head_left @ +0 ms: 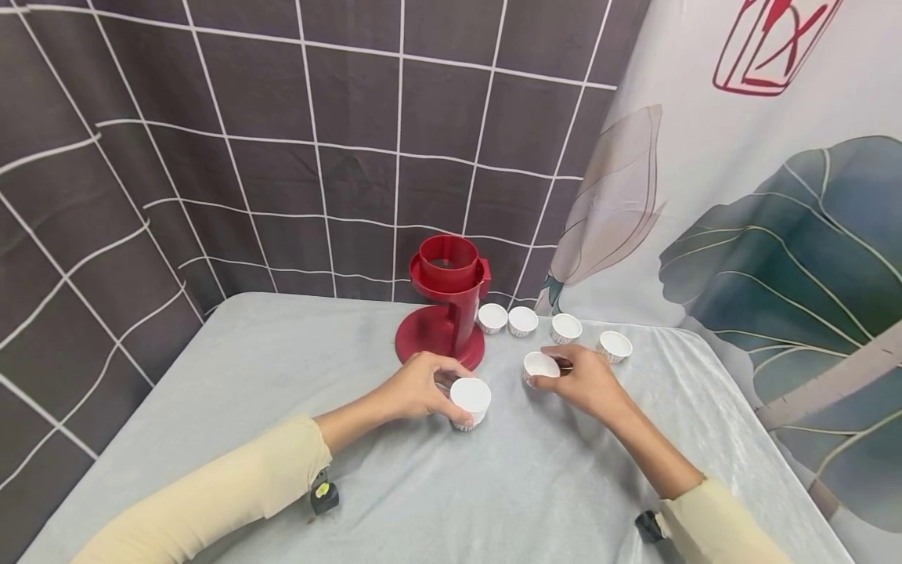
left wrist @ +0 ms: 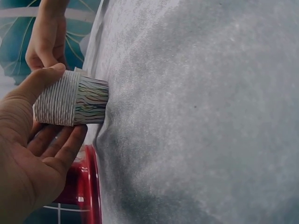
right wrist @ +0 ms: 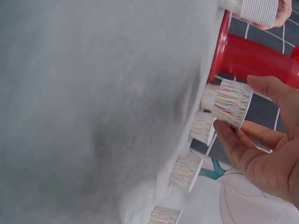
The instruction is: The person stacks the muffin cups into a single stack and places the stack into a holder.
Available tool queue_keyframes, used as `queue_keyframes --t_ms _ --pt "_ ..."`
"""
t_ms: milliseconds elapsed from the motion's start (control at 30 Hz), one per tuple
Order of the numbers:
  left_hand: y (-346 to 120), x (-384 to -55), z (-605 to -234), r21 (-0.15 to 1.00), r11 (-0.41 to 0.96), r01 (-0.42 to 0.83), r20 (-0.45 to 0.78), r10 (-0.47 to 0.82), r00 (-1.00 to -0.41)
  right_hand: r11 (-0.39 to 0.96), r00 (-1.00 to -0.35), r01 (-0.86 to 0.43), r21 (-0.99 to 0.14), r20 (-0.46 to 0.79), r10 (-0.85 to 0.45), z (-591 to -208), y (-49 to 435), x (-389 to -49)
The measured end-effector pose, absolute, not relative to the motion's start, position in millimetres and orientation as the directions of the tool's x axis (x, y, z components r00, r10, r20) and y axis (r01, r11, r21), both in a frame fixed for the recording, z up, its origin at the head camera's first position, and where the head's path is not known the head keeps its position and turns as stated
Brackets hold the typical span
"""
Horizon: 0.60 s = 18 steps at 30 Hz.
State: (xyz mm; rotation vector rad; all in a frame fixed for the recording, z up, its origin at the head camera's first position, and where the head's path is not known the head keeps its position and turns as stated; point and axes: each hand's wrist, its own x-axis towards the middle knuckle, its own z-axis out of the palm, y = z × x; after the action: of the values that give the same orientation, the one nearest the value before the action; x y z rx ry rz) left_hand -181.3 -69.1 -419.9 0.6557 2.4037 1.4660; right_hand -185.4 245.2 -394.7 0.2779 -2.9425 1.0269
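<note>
At the worktop (head_left: pixel 395 493) | paper-cup stack (head_left: pixel 470 398), axis vertical, mouth up, gripped by left hand (head_left: pixel 425 388) | paper cup (head_left: pixel 540 366), mouth up, pinched by right hand (head_left: pixel 586 382) | stack underside hidden

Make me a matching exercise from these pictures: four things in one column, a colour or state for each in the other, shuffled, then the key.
Things
1. Left hand
2. Right hand
3. Stand
4. Cloth

Colours and states
A. Red and upright
B. Has a single cup in its grip
C. Pale grey
D. Has a stack of nested cups in its grip

Right pairs: 1-D, 2-B, 3-A, 4-C
</note>
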Motion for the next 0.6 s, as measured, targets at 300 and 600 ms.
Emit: queue_keyframes --t_ms 300,600 --pt "-69 -182 -421 0.892 0.387 0.234 0.013 0.495 -0.869 0.688 -0.977 -0.205 -0.696 0.099 -0.191 -392 232 -183" --pt "-69 -182 -421 0.882 0.398 0.252 0.024 0.495 -0.868 0.616 -0.971 -0.219 -0.757 0.111 -0.209 -388 219 -174"
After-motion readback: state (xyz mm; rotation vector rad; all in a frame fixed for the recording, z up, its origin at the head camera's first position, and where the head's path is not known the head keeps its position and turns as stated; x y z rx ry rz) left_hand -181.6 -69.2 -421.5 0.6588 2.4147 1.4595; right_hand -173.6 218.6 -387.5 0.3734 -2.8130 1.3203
